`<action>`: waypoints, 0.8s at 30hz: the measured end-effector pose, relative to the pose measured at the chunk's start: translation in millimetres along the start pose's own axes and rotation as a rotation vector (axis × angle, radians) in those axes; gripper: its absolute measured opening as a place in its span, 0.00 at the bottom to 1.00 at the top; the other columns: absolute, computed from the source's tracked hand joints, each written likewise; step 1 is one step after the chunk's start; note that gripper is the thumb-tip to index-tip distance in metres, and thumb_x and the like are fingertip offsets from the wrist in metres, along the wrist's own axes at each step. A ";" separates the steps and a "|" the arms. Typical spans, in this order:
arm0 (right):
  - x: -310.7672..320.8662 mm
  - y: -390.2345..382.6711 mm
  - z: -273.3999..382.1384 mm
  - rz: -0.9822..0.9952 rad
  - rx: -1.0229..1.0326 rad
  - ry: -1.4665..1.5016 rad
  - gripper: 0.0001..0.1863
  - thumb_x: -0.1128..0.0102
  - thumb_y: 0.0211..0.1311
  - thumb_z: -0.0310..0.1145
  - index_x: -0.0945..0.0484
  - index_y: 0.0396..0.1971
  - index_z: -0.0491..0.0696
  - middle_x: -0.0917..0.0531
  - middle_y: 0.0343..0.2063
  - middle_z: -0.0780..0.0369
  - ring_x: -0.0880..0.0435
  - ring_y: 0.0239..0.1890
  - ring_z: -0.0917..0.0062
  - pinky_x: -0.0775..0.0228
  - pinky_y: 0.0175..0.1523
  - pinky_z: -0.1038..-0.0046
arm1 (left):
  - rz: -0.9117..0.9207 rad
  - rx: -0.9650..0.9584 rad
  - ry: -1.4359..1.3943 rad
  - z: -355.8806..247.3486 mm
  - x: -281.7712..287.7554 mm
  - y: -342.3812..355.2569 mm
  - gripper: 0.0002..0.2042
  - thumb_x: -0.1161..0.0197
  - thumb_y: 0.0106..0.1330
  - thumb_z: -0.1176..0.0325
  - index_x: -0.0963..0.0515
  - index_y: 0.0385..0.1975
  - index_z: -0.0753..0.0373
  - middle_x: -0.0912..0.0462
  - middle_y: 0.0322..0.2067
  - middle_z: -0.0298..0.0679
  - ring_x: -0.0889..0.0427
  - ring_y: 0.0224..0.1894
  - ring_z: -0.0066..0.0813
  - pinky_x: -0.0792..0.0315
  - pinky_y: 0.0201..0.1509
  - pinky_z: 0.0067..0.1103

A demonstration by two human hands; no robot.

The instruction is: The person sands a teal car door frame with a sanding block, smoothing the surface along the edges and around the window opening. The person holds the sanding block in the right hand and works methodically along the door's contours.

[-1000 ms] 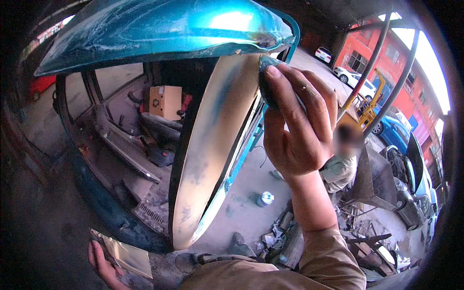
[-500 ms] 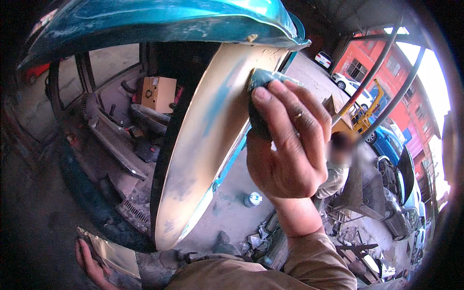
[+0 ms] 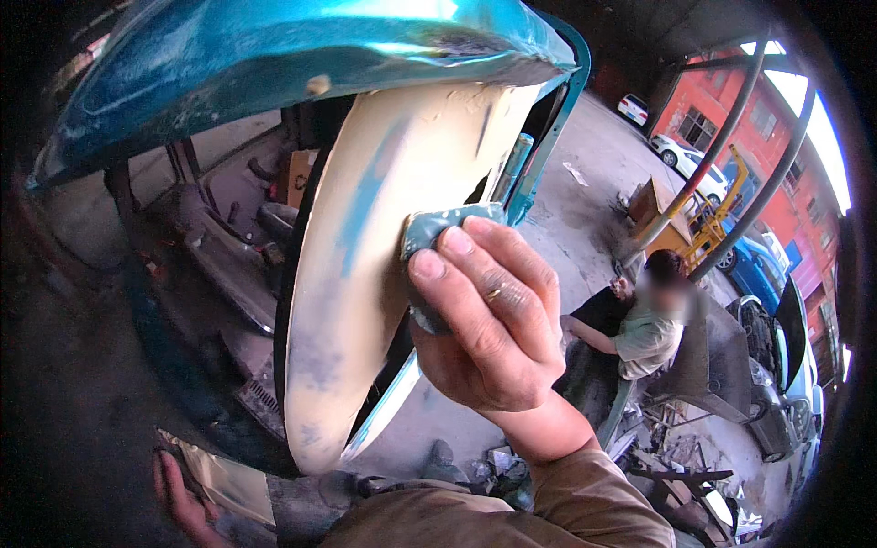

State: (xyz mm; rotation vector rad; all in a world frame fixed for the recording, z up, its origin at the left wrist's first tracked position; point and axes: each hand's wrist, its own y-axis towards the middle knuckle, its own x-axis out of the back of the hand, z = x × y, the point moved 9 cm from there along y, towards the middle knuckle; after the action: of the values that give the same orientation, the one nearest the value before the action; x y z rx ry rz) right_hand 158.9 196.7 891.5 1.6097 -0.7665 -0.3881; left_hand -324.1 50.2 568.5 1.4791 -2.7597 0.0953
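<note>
My right hand is closed on a flexible blue-green putty spreader with pale smears on it. Its edge lies at the right side of a long curved panel, coated in beige filler with a blue streak and grey patches; whether it touches is hard to tell. At the lower left, my left hand grips a flat putty board covered in beige filler. Above the beige panel spreads a glossy teal body panel, creased near its right end.
Behind the panel, a cardboard box and loose car parts lie on the floor. A person in a light shirt is at the right, near slanted poles. Scrap is heaped below; parked cars and a yellow lift stand beyond.
My right hand has moved down and left with the spreader, whose face now shows more. The view has shifted, bringing more of the other person into sight. My left hand still holds the board.
</note>
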 end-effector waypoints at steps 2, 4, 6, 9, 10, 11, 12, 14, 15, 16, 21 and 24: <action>-0.8 -2.1 -1.6 -0.033 -0.031 0.049 0.22 0.28 0.45 0.18 0.13 0.46 0.43 0.12 0.43 0.55 0.14 0.48 0.58 0.18 0.55 0.63 | -0.006 -0.054 -0.013 4.1 6.8 1.4 0.33 0.36 0.71 0.53 0.33 0.70 0.67 0.34 0.69 0.53 0.32 0.70 0.44 0.37 0.73 0.36; -2.7 -3.3 -0.8 -0.020 -0.051 0.095 0.23 0.29 0.43 0.17 0.12 0.45 0.42 0.12 0.43 0.55 0.13 0.47 0.58 0.18 0.54 0.63 | -0.054 -0.017 -0.049 -5.7 0.3 -11.8 0.28 0.41 0.75 0.58 0.33 0.70 0.64 0.38 0.72 0.53 0.33 0.71 0.44 0.39 0.75 0.38; 0.1 -3.8 -4.0 0.018 -0.073 0.126 0.23 0.30 0.42 0.18 0.12 0.45 0.42 0.12 0.43 0.54 0.13 0.46 0.58 0.18 0.54 0.62 | -0.019 0.037 -0.081 -35.8 -31.3 -23.3 0.31 0.38 0.73 0.54 0.33 0.70 0.64 0.35 0.70 0.50 0.33 0.70 0.41 0.38 0.74 0.36; 5.1 7.9 -6.2 0.182 -0.085 0.281 0.24 0.30 0.45 0.21 0.14 0.48 0.40 0.13 0.44 0.54 0.13 0.46 0.59 0.19 0.54 0.64 | -0.080 0.047 -0.166 -47.1 -39.1 -35.1 0.35 0.36 0.72 0.51 0.37 0.72 0.64 0.30 0.67 0.46 0.31 0.69 0.39 0.34 0.70 0.34; 9.9 11.5 -7.3 0.202 -0.088 0.316 0.23 0.30 0.46 0.21 0.14 0.48 0.39 0.13 0.44 0.54 0.13 0.46 0.60 0.19 0.54 0.65 | -0.056 0.074 -0.146 -48.7 -39.6 -35.5 0.36 0.35 0.71 0.51 0.38 0.72 0.64 0.30 0.67 0.46 0.31 0.68 0.39 0.33 0.70 0.34; 16.6 15.2 -7.8 0.188 -0.083 0.312 0.23 0.30 0.48 0.21 0.15 0.48 0.39 0.13 0.44 0.54 0.13 0.46 0.60 0.19 0.54 0.66 | -0.031 0.101 -0.126 -51.7 -39.5 -35.7 0.37 0.34 0.71 0.51 0.39 0.73 0.64 0.30 0.67 0.46 0.30 0.68 0.39 0.33 0.69 0.34; 24.0 17.8 -9.2 0.164 -0.079 0.292 0.22 0.30 0.49 0.22 0.15 0.48 0.38 0.13 0.44 0.53 0.13 0.46 0.61 0.19 0.54 0.67 | -0.004 0.132 -0.106 -51.8 -40.6 -37.7 0.38 0.34 0.70 0.52 0.41 0.73 0.65 0.30 0.67 0.46 0.30 0.68 0.39 0.32 0.68 0.34; 33.1 29.9 -7.8 0.035 -0.001 0.129 0.23 0.30 0.47 0.21 0.15 0.48 0.38 0.14 0.44 0.53 0.14 0.46 0.60 0.19 0.52 0.66 | -0.084 0.037 -0.175 -51.4 -36.9 -37.4 0.32 0.34 0.71 0.54 0.33 0.67 0.68 0.26 0.62 0.48 0.26 0.62 0.37 0.31 0.66 0.30; 32.4 33.8 -7.8 -0.005 0.035 0.044 0.23 0.30 0.46 0.21 0.15 0.48 0.39 0.14 0.44 0.52 0.14 0.45 0.60 0.19 0.50 0.66 | -0.117 -0.002 -0.200 -52.3 -37.0 -39.8 0.30 0.34 0.71 0.56 0.30 0.64 0.70 0.24 0.60 0.49 0.25 0.59 0.36 0.30 0.65 0.28; 26.8 38.2 -7.1 -0.033 0.073 -0.019 0.24 0.29 0.45 0.21 0.14 0.48 0.39 0.15 0.44 0.52 0.15 0.45 0.60 0.18 0.49 0.66 | -0.037 0.011 -0.180 -63.4 -44.9 -43.6 0.27 0.34 0.71 0.57 0.28 0.62 0.70 0.22 0.57 0.47 0.25 0.58 0.33 0.29 0.63 0.27; 9.5 51.3 -5.0 -0.075 0.184 -0.218 0.27 0.35 0.39 0.26 0.14 0.47 0.39 0.16 0.43 0.53 0.16 0.43 0.60 0.21 0.47 0.64 | 0.136 0.061 -0.166 -47.4 -48.9 -29.4 0.33 0.32 0.70 0.54 0.31 0.67 0.69 0.27 0.65 0.48 0.28 0.66 0.39 0.34 0.70 0.34; 2.5 55.1 -3.2 -0.097 0.223 -0.283 0.27 0.37 0.39 0.28 0.14 0.47 0.39 0.17 0.43 0.53 0.17 0.44 0.61 0.23 0.48 0.63 | 0.053 0.028 -0.189 -43.1 -45.3 -29.6 0.30 0.32 0.70 0.55 0.28 0.64 0.70 0.24 0.60 0.46 0.26 0.61 0.35 0.32 0.66 0.30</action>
State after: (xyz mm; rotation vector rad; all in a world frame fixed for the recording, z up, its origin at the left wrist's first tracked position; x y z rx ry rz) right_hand 148.6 195.7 945.8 1.8282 -0.9744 -0.6283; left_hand -275.3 74.0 611.3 1.4943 -2.9575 -0.0057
